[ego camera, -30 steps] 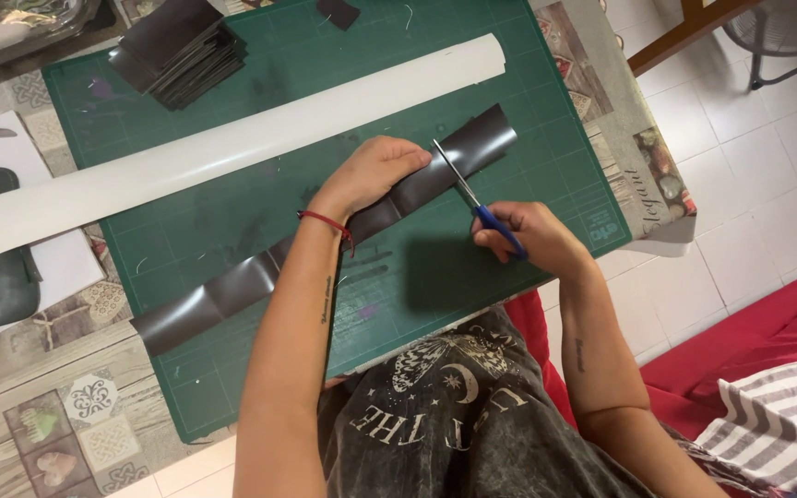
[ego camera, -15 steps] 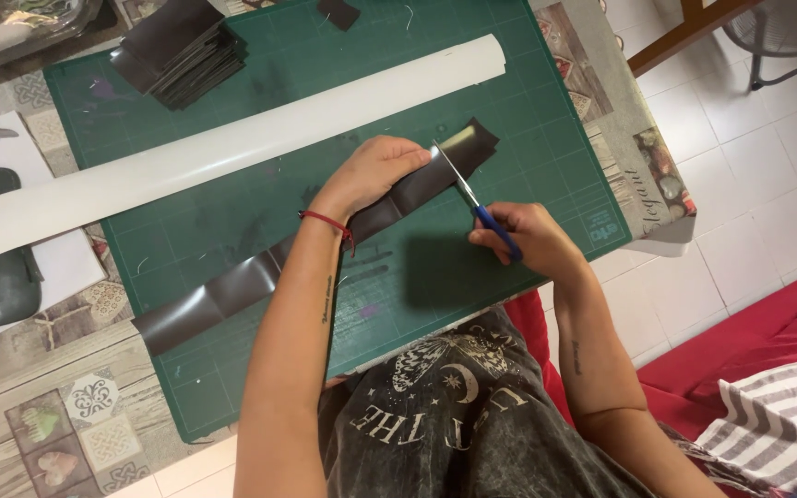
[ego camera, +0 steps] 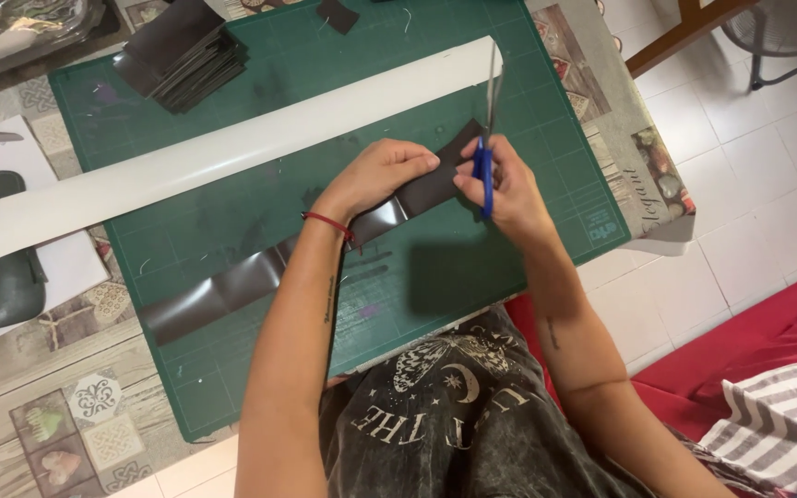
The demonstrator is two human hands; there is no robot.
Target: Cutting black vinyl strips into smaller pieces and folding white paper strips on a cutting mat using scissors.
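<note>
A long dark glossy strip (ego camera: 232, 290) lies slantwise across the green cutting mat (ego camera: 435, 286). My left hand (ego camera: 375, 175) presses on and grips the strip near its right end. My right hand (ego camera: 500, 189) holds blue-handled scissors (ego camera: 488, 120), their blades pointing away from me and up past the strip's right end (ego camera: 454, 152). The two hands almost touch over that end. A red cord sits on my left wrist.
A long white strip (ego camera: 214, 157) crosses the mat behind the hands. A stack of dark cut pieces (ego camera: 182, 55) sits at the mat's far left corner, a small dark scrap (ego camera: 336, 14) at the far edge. The table edge and tiled floor (ego camera: 749, 184) are to the right.
The strip's right end is shorter now. My right hand has swung the scissors from a slanted cutting position to point straight away, and moved closer to my left hand.
</note>
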